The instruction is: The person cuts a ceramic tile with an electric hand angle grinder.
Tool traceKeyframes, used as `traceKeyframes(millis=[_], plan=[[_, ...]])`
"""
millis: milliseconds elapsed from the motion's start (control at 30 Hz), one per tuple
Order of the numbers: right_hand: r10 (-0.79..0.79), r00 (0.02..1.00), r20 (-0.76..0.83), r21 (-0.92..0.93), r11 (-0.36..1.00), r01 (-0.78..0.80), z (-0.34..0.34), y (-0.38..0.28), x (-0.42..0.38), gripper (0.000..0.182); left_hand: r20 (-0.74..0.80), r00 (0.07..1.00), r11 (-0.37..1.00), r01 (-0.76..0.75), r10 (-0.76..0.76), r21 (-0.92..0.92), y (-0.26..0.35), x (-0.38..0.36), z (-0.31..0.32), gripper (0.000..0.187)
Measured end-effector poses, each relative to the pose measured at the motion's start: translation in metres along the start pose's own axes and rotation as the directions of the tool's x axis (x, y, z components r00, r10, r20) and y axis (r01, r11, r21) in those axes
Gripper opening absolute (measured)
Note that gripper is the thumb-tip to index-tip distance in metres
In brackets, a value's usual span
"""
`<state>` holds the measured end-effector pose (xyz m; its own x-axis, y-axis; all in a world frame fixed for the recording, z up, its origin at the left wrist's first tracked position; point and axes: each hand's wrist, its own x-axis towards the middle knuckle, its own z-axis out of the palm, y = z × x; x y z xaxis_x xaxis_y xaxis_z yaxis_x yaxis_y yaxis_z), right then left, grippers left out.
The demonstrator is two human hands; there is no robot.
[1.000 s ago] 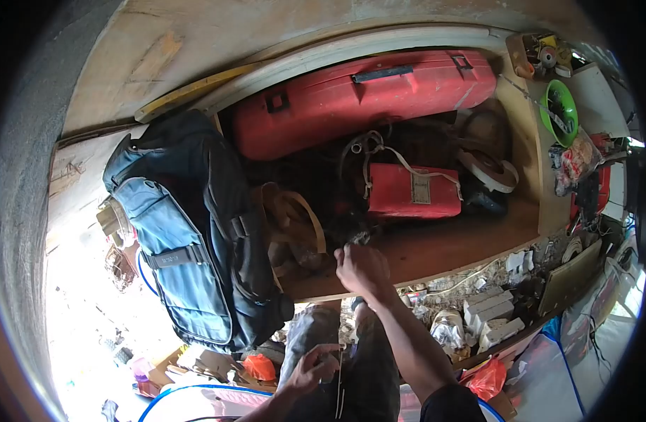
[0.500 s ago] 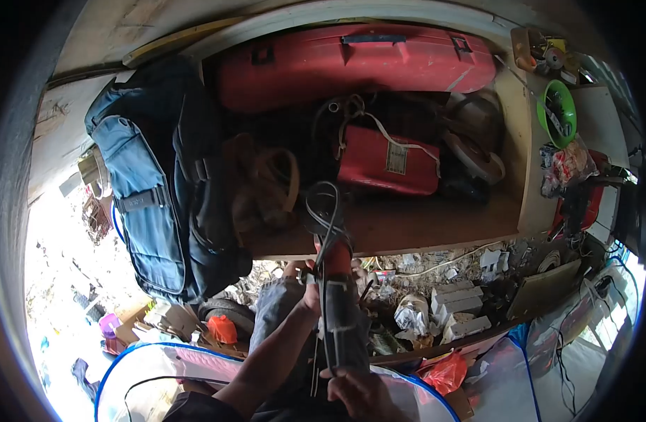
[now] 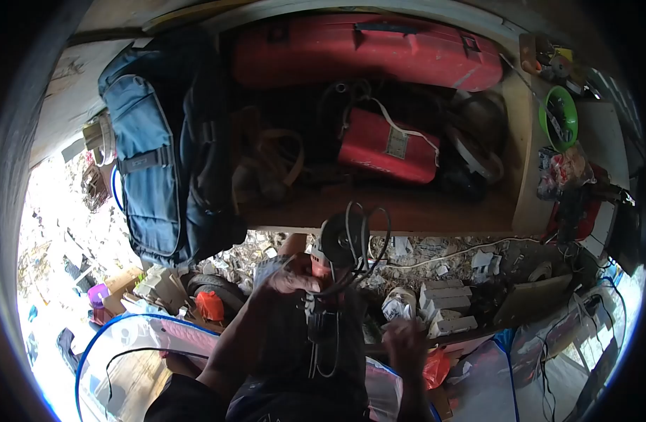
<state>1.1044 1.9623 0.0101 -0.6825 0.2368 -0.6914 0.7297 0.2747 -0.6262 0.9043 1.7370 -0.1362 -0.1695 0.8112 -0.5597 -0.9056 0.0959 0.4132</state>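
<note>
The left hand [image 3: 291, 276] is gripping the angle grinder [image 3: 324, 325] around its red front part, fingers wrapping closed over the body. The grinding disc [image 3: 340, 243] is lying just beyond that hand, pointing towards the wooden compartment [image 3: 421, 226], while the power cord [image 3: 389, 232] is looping out to the disc's right. The right hand [image 3: 406, 343], a moment ago at the tool's rear end, is now hanging apart from it, to the right; the left hand seems to be carrying the weight alone. The right hand's fingers are looking bent, but blur is hiding whether they are pinching anything. White blocks [image 3: 446, 299] are sitting just beyond it, and a red plastic bag [image 3: 435, 369] is lying beside it.
</note>
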Motion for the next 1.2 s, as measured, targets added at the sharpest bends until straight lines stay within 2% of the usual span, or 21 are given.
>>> traceKeyframes(millis=[33, 100, 133, 167, 233, 267, 300, 400, 500, 567, 633, 700, 767, 833, 867, 900, 967, 1000, 1033, 1100, 1200], plan=[[0.225, 0.969, -0.102, 0.270, 0.944, -0.190, -0.019, -0.022, 0.019, 0.034, -0.009, 1.000, 1.000, -0.004, 0.004, 0.000, 0.013, -0.011, 0.007, 0.067], [-0.228, 0.951, -0.208, 0.194, 0.943, 0.269, -0.027, -0.078, 0.054, 0.045, -0.175, 0.980, 0.945, 0.143, -0.094, 0.293, 0.029, -0.030, 0.024, 0.070], [-0.440, 0.870, -0.224, 0.045, 0.887, 0.460, -0.020, -0.096, 0.075, 0.051, -0.165, 0.980, 0.920, -0.041, 0.113, 0.390, 0.023, -0.034, 0.029, 0.070], [-0.633, 0.746, -0.206, -0.103, 0.773, 0.626, -0.012, -0.112, 0.093, 0.057, -0.173, 0.978, 0.922, -0.041, 0.117, 0.386, 0.016, -0.044, 0.027, 0.070], [-0.529, 0.844, -0.090, -0.288, 0.825, 0.487, 0.015, -0.123, 0.114, 0.070, -0.008, 0.997, 0.904, 0.069, -0.073, 0.423, -0.005, -0.074, 0.021, 0.068], [-0.465, 0.884, -0.049, -0.354, 0.836, 0.420, 0.028, -0.116, 0.119, 0.078, -0.260, 0.964, 0.914, 0.148, -0.049, 0.377, -0.015, -0.086, 0.041, 0.060], [-0.410, 0.909, 0.077, -0.319, 0.853, 0.412, 0.032, -0.111, 0.119, 0.087, -0.244, 0.968, 0.853, 0.172, -0.055, 0.493, -0.013, -0.096, 0.047, 0.055], [-0.352, 0.917, 0.189, -0.290, 0.872, 0.395, 0.045, -0.103, 0.105, 0.094, -0.310, 0.948, 0.949, 0.163, -0.074, 0.270, -0.016, -0.120, 0.075, 0.050], [-0.427, 0.892, 0.146, -0.255, 0.855, 0.451, 0.061, -0.119, 0.086, 0.080, -0.365, 0.930, 0.985, 0.098, -0.040, 0.141, -0.022, -0.137, 0.083, 0.049], [-0.366, 0.913, 0.178, -0.239, 0.884, 0.401, 0.075, -0.113, 0.072, 0.073, -0.353, 0.933, 0.959, 0.039, 0.064, 0.279, -0.033, -0.149, 0.073, 0.048], [-0.302, 0.932, 0.201, -0.230, 0.910, 0.345, 0.092, -0.101, 0.069, 0.066, -0.328, 0.943, 0.998, -0.060, 0.052, -0.014, -0.048, -0.160, 0.046, 0.056], [-0.171, 0.976, 0.138, 0.219, 0.966, 0.138, 0.112, -0.091, 0.068, 0.065, -0.217, 0.976, 0.924, -0.081, -0.003, -0.374, -0.054, -0.166, 0.015, 0.062], [-0.143, 0.978, 0.152, 0.205, 0.973, 0.110, 0.130, -0.121, 0.063, 0.057, -0.168, 0.975, 0.986, -0.159, 0.148, -0.053, -0.028, -0.165, 0.008, 0.067], [0.036, 0.959, 0.280, 0.073, 0.996, -0.058, 0.148, -0.141, 0.062, 0.047, -0.118, 0.988, 0.995, -0.099, 0.097, -0.013, -0.012, -0.180, -0.007, 0.063], [-0.037, 0.946, 0.323, 0.008, 0.999, 0.036, 0.155, -0.144, 0.067, 0.048, -0.099, 0.993, 0.993, 0.057, -0.068, -0.101, -0.001, -0.193, -0.013, 0.060], [-0.021, 0.945, 0.327, -0.021, 0.999, 0.030, 0.163, -0.146, 0.071, 0.048, -0.066, 0.996, 0.998, 0.053, -0.055, -0.039, -0.003, -0.202, -0.025, 0.054], [0.014, 0.825, 0.565, 0.007, 1.000, -0.022, 0.181, -0.146, 0.078, 0.053, -0.065, 0.996, 0.998, 0.062, -0.061, 0.020, 0.008, -0.221, -0.042, 0.046], [0.110, 0.778, 0.619, 0.047, 0.983, -0.176, 0.197, -0.134, 0.086, 0.057, -0.108, 0.993, 0.998, 0.050, -0.047, 0.024, 0.005, -0.229, -0.049, 0.041], [0.132, 0.778, 0.614, 0.027, 0.982, -0.188, 0.211, -0.129, 0.092, 0.057, -0.139, 0.987, 0.995, 0.088, -0.081, 0.045, 0.006, -0.235, -0.057, 0.039], [0.010, 0.897, 0.442, -0.031, 1.000, 0.004, 0.238, -0.130, 0.105, 0.063, -0.141, 0.990, 0.994, 0.015, 0.000, 0.105, 0.004, -0.244, -0.070, 0.037], [0.022, 0.879, 0.476, 0.011, 0.999, -0.031, 0.254, -0.163, 0.116, 0.069, -0.128, 0.992, 1.000, 0.007, -0.005, 0.018, 0.004, -0.259, -0.082, 0.038]])
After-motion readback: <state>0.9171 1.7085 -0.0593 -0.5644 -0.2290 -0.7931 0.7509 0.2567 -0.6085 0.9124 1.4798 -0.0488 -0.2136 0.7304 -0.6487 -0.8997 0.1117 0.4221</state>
